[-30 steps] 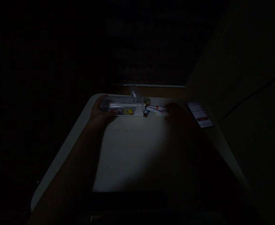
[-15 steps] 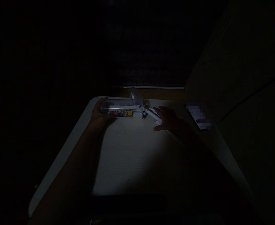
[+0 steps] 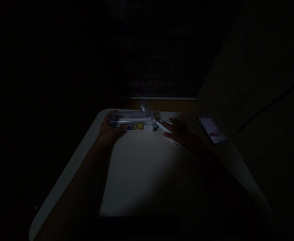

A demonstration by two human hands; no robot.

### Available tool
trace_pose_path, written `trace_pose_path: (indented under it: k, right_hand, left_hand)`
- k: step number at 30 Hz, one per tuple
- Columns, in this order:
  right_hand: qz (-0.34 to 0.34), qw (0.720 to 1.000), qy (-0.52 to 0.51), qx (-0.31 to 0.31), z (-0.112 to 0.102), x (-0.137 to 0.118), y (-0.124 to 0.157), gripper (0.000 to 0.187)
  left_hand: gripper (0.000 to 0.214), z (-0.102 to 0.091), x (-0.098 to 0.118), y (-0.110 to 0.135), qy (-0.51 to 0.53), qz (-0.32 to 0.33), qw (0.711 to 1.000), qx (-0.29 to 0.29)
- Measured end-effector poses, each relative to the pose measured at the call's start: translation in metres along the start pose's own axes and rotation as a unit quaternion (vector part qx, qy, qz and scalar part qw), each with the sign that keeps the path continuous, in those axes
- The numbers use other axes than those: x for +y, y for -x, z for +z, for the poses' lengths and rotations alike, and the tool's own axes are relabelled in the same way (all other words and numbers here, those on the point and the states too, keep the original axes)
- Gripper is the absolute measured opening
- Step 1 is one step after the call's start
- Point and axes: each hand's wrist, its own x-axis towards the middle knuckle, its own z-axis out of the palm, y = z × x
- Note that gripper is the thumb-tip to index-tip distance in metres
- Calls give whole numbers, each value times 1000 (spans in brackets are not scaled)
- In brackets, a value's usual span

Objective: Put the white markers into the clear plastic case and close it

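Observation:
My left hand (image 3: 108,130) grips the left end of a clear plastic case (image 3: 131,117) lying on its side, thumb at the front by a yellow and dark label. The case's flap (image 3: 144,107) stands up at the right end, and white pens lie inside. Just outside that open end, several white markers (image 3: 165,126) lie at a slant on the table. My right hand (image 3: 179,131) rests over them with its fingers spread, touching them from above. Its palm side is hidden, and the dim light blurs detail.
A white table (image 3: 126,167) with rounded corners carries everything. A phone (image 3: 211,129) with a lit, blurred screen lies at the right edge. Beyond it a dark cable (image 3: 259,113) runs along the wall. Shadow covers the table's front right.
The whole view has shifted slightly, so things sit a little lower. My right hand has flattened onto the markers, with its fingers spread. My left hand keeps its grip on the case.

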Motion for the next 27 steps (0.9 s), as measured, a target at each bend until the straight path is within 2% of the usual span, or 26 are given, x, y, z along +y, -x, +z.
trace_pose_path:
  k: [6,12,22,27]
  right_hand:
    - [-8,1000,-15,-13,-10,-2,5,62]
    - [-12,1000,-17,4,-21,-10,11,52]
    - [-16,999,-10,41,-13,-10,21,62]
    - [-11,996,-64,66,-15,-8,19,61]
  left_hand:
    - [81,1,1,0,30,-4,1000,-5]
    - [81,-1,-1,0,44,-5,999,-13]
    - [82,1,3,2,58,-24,998,-13]
    - [79,2,2,1,70,-19,997,-3]
